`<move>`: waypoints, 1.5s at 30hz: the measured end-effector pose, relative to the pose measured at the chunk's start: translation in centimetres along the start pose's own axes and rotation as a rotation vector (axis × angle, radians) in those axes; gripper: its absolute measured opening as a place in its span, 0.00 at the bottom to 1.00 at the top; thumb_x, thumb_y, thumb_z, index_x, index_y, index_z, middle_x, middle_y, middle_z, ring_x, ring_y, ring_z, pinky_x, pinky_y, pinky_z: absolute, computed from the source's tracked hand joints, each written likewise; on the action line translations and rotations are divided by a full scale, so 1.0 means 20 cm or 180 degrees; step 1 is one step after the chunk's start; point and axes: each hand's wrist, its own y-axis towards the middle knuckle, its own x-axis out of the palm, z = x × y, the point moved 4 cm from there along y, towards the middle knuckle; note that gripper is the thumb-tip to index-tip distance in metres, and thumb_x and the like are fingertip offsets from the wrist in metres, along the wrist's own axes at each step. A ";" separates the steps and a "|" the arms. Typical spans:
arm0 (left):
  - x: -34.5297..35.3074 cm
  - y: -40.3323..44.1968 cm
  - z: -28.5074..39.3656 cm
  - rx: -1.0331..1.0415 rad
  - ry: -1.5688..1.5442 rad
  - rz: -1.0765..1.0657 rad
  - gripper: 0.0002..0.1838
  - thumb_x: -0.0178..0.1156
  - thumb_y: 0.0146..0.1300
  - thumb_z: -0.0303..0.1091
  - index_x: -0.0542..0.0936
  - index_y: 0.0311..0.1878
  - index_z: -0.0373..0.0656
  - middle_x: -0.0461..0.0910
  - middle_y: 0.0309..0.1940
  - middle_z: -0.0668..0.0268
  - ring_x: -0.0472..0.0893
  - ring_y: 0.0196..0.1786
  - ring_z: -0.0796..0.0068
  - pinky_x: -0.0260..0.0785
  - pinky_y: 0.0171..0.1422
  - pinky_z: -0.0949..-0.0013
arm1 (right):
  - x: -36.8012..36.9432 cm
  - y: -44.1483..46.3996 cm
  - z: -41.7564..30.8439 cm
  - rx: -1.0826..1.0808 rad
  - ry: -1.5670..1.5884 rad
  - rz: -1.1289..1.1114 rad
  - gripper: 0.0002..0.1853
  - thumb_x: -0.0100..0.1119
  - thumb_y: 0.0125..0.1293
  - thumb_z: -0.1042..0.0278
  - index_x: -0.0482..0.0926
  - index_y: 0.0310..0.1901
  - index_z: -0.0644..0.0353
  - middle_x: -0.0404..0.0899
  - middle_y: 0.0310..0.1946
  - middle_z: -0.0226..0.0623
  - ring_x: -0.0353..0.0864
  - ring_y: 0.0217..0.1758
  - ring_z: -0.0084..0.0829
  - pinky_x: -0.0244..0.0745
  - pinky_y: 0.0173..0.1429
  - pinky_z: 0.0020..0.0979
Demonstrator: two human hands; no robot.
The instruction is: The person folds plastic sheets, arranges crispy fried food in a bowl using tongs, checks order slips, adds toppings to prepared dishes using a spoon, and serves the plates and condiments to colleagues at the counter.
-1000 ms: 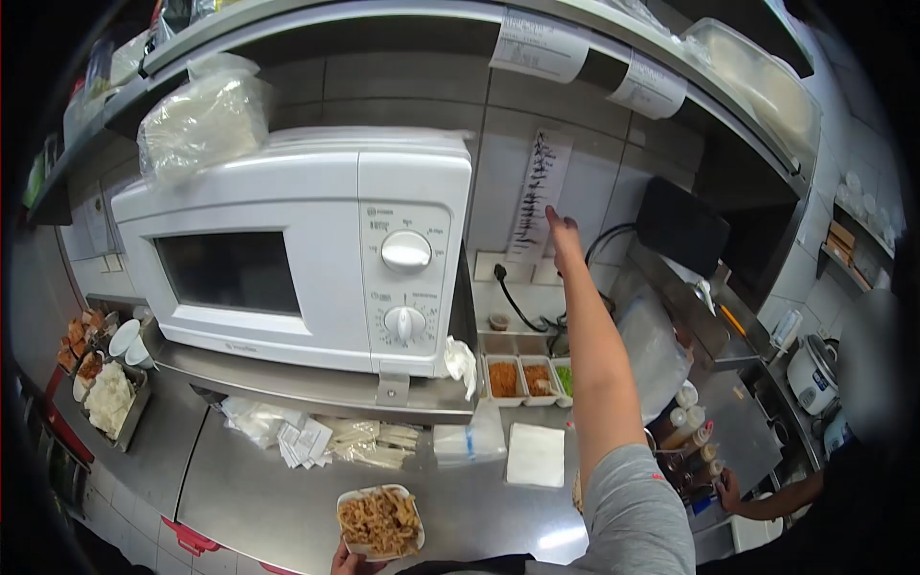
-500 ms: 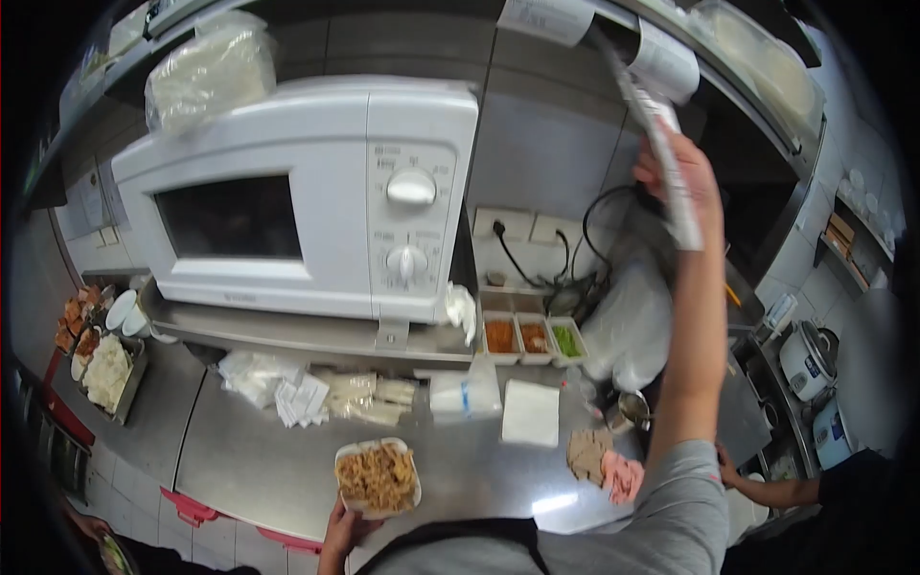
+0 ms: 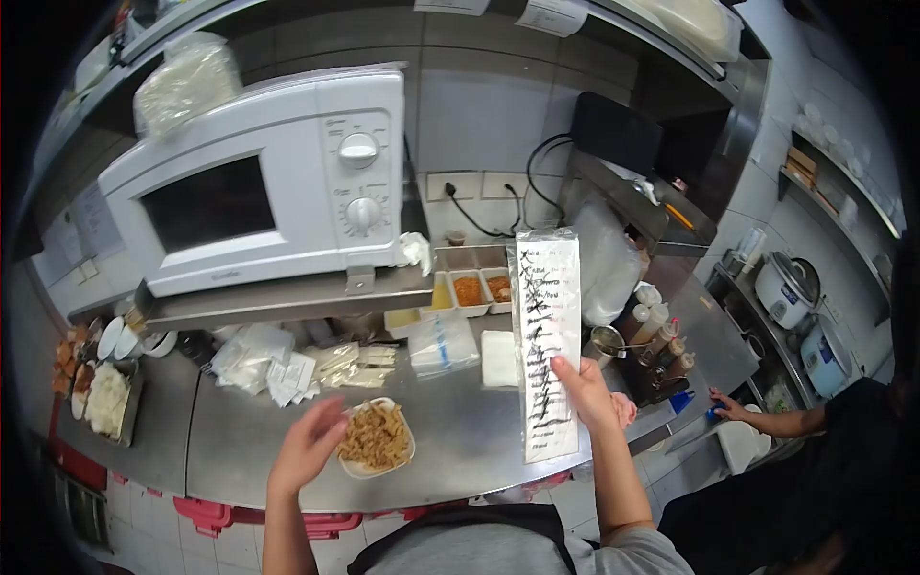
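A long white list sheet (image 3: pixel 549 335) with black handwritten scribbles and crosses is upright above the counter. My right hand (image 3: pixel 586 395) grips its right edge, thumb over the front. Left of it, a white square tray (image 3: pixel 360 471) filled with brown chopped food (image 3: pixel 374 437) sits on the steel counter. My left hand (image 3: pixel 309 443) is just off the tray's left side, slightly blurred, fingers apart and holding nothing. The sheet hides part of a white napkin stack (image 3: pixel 497 359) and the seasoning tubs (image 3: pixel 469 292) behind it.
A white microwave (image 3: pixel 316 182) stands on a raised shelf. Plastic bags (image 3: pixel 251 362) and wrapped packets (image 3: pixel 355 364) lie below it. Sauce bottles (image 3: pixel 661 331) stand right of the sheet. A co-worker's hand (image 3: pixel 733 404) is at the right; a rice container (image 3: pixel 112 398) is far left.
My right hand has brought the sheet down from beside the upper shelf to above the counter, its face now toward me. My left hand has left the tray's underside edge and risen.
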 end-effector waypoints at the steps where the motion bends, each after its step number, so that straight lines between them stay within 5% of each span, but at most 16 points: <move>1: 0.05 0.04 0.15 0.0144 -0.0401 -0.0199 0.28 0.58 0.65 0.33 0.63 0.66 0.37 0.75 0.55 0.56 0.75 0.57 0.69 0.66 0.61 0.67 | 0.03 -0.03 0.03 -0.0022 -0.0052 -0.0110 0.14 0.58 0.68 0.60 0.82 0.41 0.65 0.82 0.32 0.27 0.77 0.32 0.15 0.72 0.37 0.21; 5: 0.20 0.21 0.54 0.0934 -0.0838 -0.0652 0.34 0.59 0.65 0.41 0.59 0.69 0.37 0.69 0.62 0.56 0.69 0.64 0.66 0.61 0.67 0.64 | 0.29 -0.16 0.03 -0.0169 -0.0154 -0.0697 0.14 0.57 0.68 0.61 0.82 0.40 0.65 0.81 0.31 0.26 0.75 0.32 0.13 0.71 0.36 0.20; 9: 0.22 0.29 0.71 0.0889 -0.1553 -0.0760 0.30 0.56 0.67 0.41 0.62 0.67 0.36 0.74 0.57 0.62 0.74 0.57 0.75 0.68 0.60 0.69 | 0.48 -0.21 0.04 -0.0187 -0.0313 -0.1562 0.14 0.57 0.68 0.61 0.82 0.39 0.66 0.80 0.31 0.24 0.73 0.32 0.12 0.69 0.36 0.19; 10: 0.21 0.24 0.80 0.0938 -0.1528 -0.0304 0.22 0.60 0.65 0.37 0.73 0.59 0.35 0.80 0.47 0.65 0.78 0.47 0.81 0.71 0.52 0.75 | 0.52 -0.21 0.04 -0.0178 -0.0390 -0.1638 0.14 0.57 0.68 0.62 0.82 0.39 0.66 0.80 0.31 0.24 0.73 0.33 0.12 0.69 0.36 0.19; 13: 0.08 0.19 0.81 0.0835 -0.0753 0.0570 0.14 0.64 0.61 0.34 0.81 0.47 0.37 0.83 0.37 0.67 0.79 0.38 0.84 0.71 0.45 0.78 | 0.65 -0.24 0.05 -0.0260 -0.0297 -0.1958 0.14 0.57 0.68 0.61 0.82 0.38 0.67 0.80 0.30 0.24 0.73 0.33 0.13 0.69 0.37 0.20; 16: -0.09 0.09 0.83 0.1039 -0.0877 0.0757 0.09 0.67 0.59 0.34 0.83 0.38 0.38 0.83 0.31 0.68 0.79 0.34 0.83 0.72 0.43 0.78 | 0.77 -0.27 0.08 -0.0493 -0.0179 -0.2281 0.14 0.53 0.70 0.64 0.77 0.47 0.68 0.79 0.35 0.29 0.73 0.35 0.15 0.69 0.37 0.20; 21: -0.71 -0.17 0.95 0.1296 -0.0436 0.1874 0.11 0.68 0.57 0.35 0.84 0.39 0.37 0.84 0.33 0.66 0.80 0.34 0.82 0.73 0.41 0.77 | 0.86 -0.23 0.16 -0.0052 -0.0188 -0.2749 0.14 0.49 0.71 0.66 0.73 0.51 0.66 0.70 0.27 0.26 0.68 0.27 0.16 0.66 0.30 0.20; 26: -1.46 -0.20 0.89 0.1189 0.0594 0.2307 0.12 0.67 0.59 0.36 0.83 0.40 0.38 0.83 0.31 0.69 0.78 0.35 0.84 0.71 0.41 0.79 | 0.99 -0.10 0.25 0.0019 -0.0516 -0.2414 0.13 0.47 0.72 0.65 0.76 0.48 0.66 0.71 0.27 0.27 0.69 0.26 0.17 0.66 0.29 0.20; 32: -2.29 0.05 0.79 0.1292 0.0732 0.2196 0.13 0.68 0.58 0.37 0.83 0.41 0.38 0.83 0.31 0.70 0.78 0.34 0.84 0.70 0.40 0.79 | 1.52 -0.06 0.37 0.0175 -0.0583 -0.2308 0.14 0.48 0.72 0.64 0.76 0.46 0.66 0.72 0.27 0.28 0.70 0.27 0.18 0.67 0.31 0.21; 40: -3.12 0.83 0.72 0.1701 0.1482 0.2246 0.16 0.68 0.57 0.41 0.84 0.42 0.39 0.82 0.30 0.69 0.76 0.31 0.83 0.68 0.35 0.76 | 2.03 -0.11 0.35 0.0596 0.0147 -0.1611 0.17 0.45 0.73 0.61 0.75 0.48 0.68 0.73 0.27 0.34 0.72 0.27 0.24 0.70 0.34 0.25; 43: -3.30 1.12 0.75 0.1730 0.1926 0.2467 0.16 0.68 0.55 0.40 0.84 0.41 0.38 0.84 0.36 0.63 0.80 0.40 0.74 0.71 0.46 0.72 | 2.03 -0.18 0.33 0.0642 -0.0256 -0.1138 0.17 0.45 0.73 0.61 0.76 0.48 0.67 0.73 0.27 0.32 0.73 0.28 0.23 0.70 0.34 0.25; 44: -3.35 1.22 0.76 0.2517 0.1705 0.2353 0.15 0.69 0.55 0.40 0.84 0.40 0.41 0.83 0.38 0.63 0.80 0.41 0.73 0.71 0.48 0.71 | 2.04 -0.20 0.28 0.0710 -0.0370 -0.0948 0.17 0.45 0.73 0.61 0.76 0.48 0.67 0.73 0.27 0.31 0.73 0.28 0.23 0.70 0.35 0.25; 45: -3.50 1.44 0.72 0.2216 0.1540 0.2313 0.14 0.70 0.54 0.40 0.85 0.39 0.42 0.82 0.39 0.64 0.80 0.43 0.73 0.71 0.48 0.70 | 2.05 -0.22 0.26 0.0794 -0.0474 -0.0801 0.17 0.45 0.73 0.61 0.76 0.48 0.66 0.73 0.27 0.30 0.73 0.28 0.23 0.70 0.35 0.25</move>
